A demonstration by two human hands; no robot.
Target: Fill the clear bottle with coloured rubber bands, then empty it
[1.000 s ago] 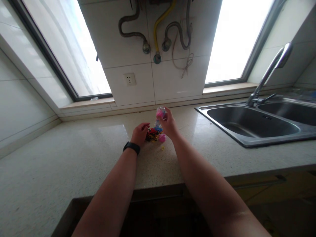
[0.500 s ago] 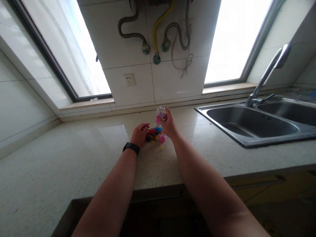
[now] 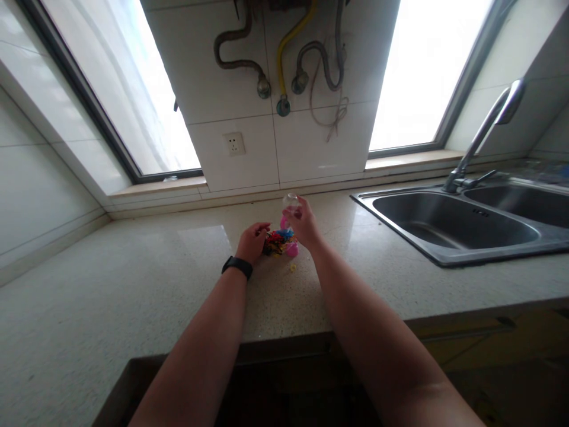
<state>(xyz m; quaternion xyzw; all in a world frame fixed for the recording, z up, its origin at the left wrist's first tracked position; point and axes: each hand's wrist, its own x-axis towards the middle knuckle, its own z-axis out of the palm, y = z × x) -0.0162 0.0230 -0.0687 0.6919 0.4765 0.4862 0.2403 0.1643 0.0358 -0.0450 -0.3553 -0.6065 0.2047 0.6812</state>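
Note:
On the countertop lies a small pile of colourful thin bands (image 3: 277,243), red, yellow, blue and black; they look like small rubber bands. My right hand (image 3: 303,223) grips a small clear plastic bottle (image 3: 291,200) above the far side of the pile, its base seemingly upward. A pink piece (image 3: 284,222) shows just under the bottle, partly hidden by my fingers. Another pink object (image 3: 292,249), possibly a lid, lies at the pile's right edge. At the pile's left side, my left hand (image 3: 254,240) rests with its fingers loosely bent and apart, holding nothing visible.
A few stray yellow bands (image 3: 292,268) lie nearer the counter's front edge. To the right is a double steel sink (image 3: 440,258) with a tall faucet (image 3: 480,136). Behind the counter, the tiled wall carries a socket (image 3: 234,143) and hoses (image 3: 280,59).
Coloured bits seen inside the bottle earlier no longer show there, and its upper part looks clear now. A pink piece shows below it. Both hands have stayed nearly in place.

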